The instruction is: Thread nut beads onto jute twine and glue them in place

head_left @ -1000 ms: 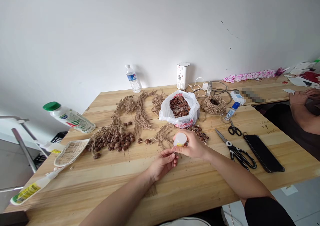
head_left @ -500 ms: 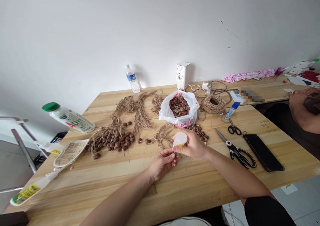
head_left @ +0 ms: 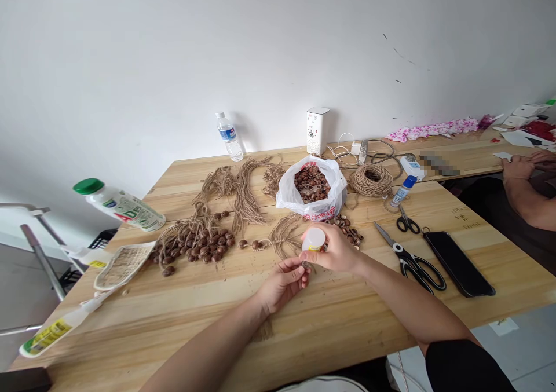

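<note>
While behind bottle [head_left: 313, 239], nut bag [head_left: 290, 198].

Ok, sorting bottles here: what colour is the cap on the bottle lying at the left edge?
The cap is green, seen in the head view.

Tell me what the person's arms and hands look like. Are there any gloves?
No gloves. The left hand and right hand are both bare, and no ring, watch or bracelet shows on them. Both forearms are bare too. A black short sleeve covers the top of the right arm. No sleeve shows on the left arm.
</note>
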A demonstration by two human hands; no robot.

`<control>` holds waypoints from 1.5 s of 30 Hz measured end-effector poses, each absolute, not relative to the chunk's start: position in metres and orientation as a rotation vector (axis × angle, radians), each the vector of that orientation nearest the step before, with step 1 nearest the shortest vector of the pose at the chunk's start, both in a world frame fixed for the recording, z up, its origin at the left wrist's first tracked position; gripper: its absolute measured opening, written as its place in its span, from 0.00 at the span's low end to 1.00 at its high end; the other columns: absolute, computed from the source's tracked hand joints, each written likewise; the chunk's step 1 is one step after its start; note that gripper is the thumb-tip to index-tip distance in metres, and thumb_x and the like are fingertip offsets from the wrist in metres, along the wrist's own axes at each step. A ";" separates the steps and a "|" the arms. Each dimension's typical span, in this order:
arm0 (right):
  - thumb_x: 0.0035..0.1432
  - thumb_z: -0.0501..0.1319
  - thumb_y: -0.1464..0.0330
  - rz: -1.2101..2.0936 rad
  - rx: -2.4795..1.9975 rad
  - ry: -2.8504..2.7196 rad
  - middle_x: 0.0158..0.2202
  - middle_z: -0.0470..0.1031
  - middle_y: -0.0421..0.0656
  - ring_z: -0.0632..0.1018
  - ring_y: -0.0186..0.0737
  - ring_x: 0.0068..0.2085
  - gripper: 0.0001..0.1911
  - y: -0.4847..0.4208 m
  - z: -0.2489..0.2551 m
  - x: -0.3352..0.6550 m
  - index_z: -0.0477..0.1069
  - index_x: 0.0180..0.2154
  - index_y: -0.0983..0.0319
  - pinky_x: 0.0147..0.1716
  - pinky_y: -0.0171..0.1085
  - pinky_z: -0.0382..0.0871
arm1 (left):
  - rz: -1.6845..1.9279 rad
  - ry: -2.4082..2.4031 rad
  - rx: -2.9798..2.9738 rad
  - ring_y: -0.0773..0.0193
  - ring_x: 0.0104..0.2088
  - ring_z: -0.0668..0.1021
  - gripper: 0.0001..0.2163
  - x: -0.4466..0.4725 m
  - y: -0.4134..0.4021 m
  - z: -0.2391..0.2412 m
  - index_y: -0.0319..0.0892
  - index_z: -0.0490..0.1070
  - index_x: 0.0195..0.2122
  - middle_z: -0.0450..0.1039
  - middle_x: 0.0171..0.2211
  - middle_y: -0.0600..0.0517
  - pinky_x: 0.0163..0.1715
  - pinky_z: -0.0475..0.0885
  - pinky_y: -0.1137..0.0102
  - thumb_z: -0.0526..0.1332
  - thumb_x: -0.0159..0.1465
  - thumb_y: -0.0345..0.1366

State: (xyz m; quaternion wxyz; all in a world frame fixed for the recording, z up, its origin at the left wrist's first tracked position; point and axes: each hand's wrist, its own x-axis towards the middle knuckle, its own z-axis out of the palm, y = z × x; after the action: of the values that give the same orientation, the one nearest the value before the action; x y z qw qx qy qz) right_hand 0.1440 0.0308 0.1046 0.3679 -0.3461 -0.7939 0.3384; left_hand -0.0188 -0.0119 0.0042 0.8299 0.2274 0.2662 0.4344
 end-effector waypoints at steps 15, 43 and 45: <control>0.48 0.66 0.59 0.850 -0.886 -2.056 0.26 0.69 0.40 0.67 0.34 0.26 0.17 0.032 0.104 0.146 0.69 0.32 0.65 0.26 0.33 0.61 | 0.923 0.560 0.502 0.72 0.24 0.72 0.06 -0.019 -0.012 0.006 0.39 0.76 0.32 0.76 0.28 0.51 0.26 0.66 0.75 0.67 0.52 0.28; 0.47 0.67 0.61 0.846 -0.803 -2.032 0.27 0.70 0.41 0.68 0.34 0.27 0.14 0.031 0.103 0.146 0.70 0.31 0.65 0.26 0.32 0.61 | 0.908 0.573 0.485 0.71 0.25 0.72 0.06 -0.019 -0.010 0.005 0.39 0.77 0.32 0.76 0.29 0.50 0.27 0.64 0.73 0.67 0.52 0.26; 0.48 0.67 0.61 0.838 -0.791 -2.031 0.27 0.70 0.41 0.68 0.34 0.27 0.15 0.032 0.104 0.146 0.70 0.31 0.65 0.26 0.33 0.61 | 0.909 0.575 0.488 0.71 0.25 0.72 0.07 -0.019 -0.010 0.006 0.39 0.77 0.32 0.75 0.29 0.50 0.27 0.65 0.74 0.68 0.51 0.27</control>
State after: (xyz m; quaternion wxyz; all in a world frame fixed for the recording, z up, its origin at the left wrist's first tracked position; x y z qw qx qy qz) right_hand 0.1458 0.0317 0.1037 0.3922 -0.3116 -0.8001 0.3300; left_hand -0.0191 -0.0099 0.0058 0.8306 0.2299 0.2709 0.4287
